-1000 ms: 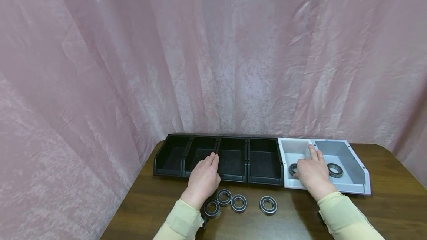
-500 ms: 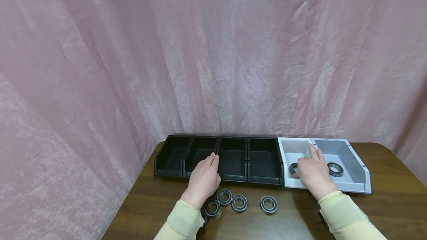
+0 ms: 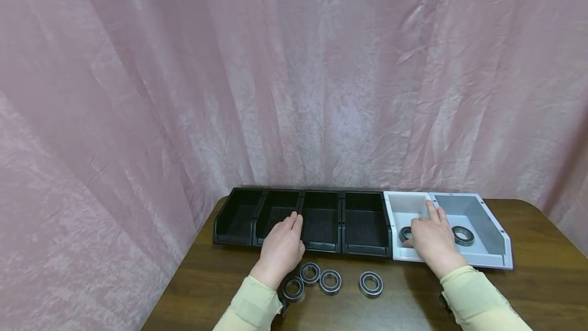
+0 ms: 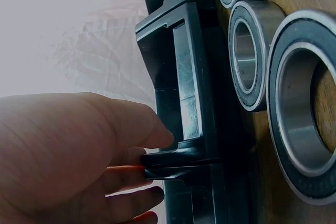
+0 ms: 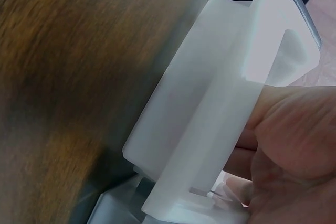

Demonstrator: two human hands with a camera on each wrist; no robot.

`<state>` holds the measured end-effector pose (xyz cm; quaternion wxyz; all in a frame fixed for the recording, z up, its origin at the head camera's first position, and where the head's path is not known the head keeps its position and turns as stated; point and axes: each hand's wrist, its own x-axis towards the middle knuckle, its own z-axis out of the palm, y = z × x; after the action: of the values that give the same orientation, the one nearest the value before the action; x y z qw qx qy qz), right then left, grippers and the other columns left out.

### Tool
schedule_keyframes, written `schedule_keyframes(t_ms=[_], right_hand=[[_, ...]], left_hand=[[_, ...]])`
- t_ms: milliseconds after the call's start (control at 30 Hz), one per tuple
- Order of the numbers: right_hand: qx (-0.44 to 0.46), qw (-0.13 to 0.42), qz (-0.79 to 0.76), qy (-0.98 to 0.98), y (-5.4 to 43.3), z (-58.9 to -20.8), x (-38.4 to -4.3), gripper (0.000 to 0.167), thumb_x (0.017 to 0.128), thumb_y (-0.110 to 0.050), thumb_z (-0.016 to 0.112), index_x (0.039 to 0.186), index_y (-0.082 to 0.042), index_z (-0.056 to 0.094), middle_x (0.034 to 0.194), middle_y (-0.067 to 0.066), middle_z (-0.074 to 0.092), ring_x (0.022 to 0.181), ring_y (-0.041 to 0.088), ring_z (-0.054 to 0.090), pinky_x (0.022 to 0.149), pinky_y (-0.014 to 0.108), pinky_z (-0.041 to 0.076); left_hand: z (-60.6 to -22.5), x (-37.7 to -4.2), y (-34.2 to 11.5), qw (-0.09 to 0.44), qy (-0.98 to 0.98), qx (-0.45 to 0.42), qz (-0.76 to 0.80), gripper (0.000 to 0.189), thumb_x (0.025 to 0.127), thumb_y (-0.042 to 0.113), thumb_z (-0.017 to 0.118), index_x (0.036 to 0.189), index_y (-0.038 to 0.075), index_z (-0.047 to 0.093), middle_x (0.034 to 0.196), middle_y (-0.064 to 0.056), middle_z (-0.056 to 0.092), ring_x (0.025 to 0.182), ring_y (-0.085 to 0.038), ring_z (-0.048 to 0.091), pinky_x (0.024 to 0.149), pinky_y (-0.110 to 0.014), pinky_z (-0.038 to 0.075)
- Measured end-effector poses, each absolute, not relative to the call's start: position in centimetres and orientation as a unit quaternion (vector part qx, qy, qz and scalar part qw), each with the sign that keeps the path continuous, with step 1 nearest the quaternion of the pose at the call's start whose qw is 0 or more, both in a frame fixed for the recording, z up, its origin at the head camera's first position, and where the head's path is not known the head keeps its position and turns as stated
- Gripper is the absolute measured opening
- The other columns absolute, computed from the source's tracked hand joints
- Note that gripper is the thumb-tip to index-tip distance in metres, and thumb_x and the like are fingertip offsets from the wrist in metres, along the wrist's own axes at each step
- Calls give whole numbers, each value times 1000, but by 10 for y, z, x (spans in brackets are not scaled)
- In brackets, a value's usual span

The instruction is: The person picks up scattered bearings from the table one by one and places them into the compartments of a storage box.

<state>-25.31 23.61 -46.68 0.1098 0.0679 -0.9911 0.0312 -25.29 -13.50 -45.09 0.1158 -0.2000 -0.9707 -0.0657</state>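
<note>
My left hand is over the front of the black bins, fingers pointing forward and holding nothing. In the left wrist view its thumb and fingers lie beside the black divider; contact is unclear. My right hand reaches across the divider between the white bin and the grey bin, fingers extended. One ball bearing in the white bin is partly hidden by that hand. Another bearing lies flat in the grey bin. In the right wrist view the white bin's front wall hides the fingertips.
Several bearings lie on the wooden table in front of the bins: one bearing apart, others grouped beside my left wrist, including a bearing. Black bins stand in a row at the back, against a pink curtain.
</note>
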Motion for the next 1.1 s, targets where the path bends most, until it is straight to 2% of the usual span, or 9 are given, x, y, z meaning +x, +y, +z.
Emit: schedule_keyframes(t_ms=[400, 600, 1100], right_hand=[[69, 137, 48, -987, 236, -467, -249, 70, 81, -31, 98, 124, 16, 68, 131, 33, 69, 151, 60, 37, 127, 70, 27], [90, 154, 70, -982, 239, -468, -247, 69, 85, -26, 95, 130, 17, 66, 137, 36, 66, 147, 60, 44, 125, 71, 30], [106, 173, 91, -975, 240, -462, -236, 74, 88, -28, 93, 139, 17, 63, 145, 38, 62, 148, 60, 44, 125, 70, 31]], left_hand=[[-452, -253, -135, 120, -970, -204, -65, 63, 98, 15, 82, 154, -4, 59, 161, -23, 57, 147, -37, 58, 123, -50, 45], [-451, -253, -135, 125, -968, -208, -59, 60, 99, 14, 80, 152, -6, 60, 159, -24, 58, 145, -37, 59, 122, -50, 46], [-453, -253, -135, 127, -968, -206, -63, 61, 98, 15, 81, 152, -5, 61, 160, -23, 58, 145, -36, 59, 122, -49, 47]])
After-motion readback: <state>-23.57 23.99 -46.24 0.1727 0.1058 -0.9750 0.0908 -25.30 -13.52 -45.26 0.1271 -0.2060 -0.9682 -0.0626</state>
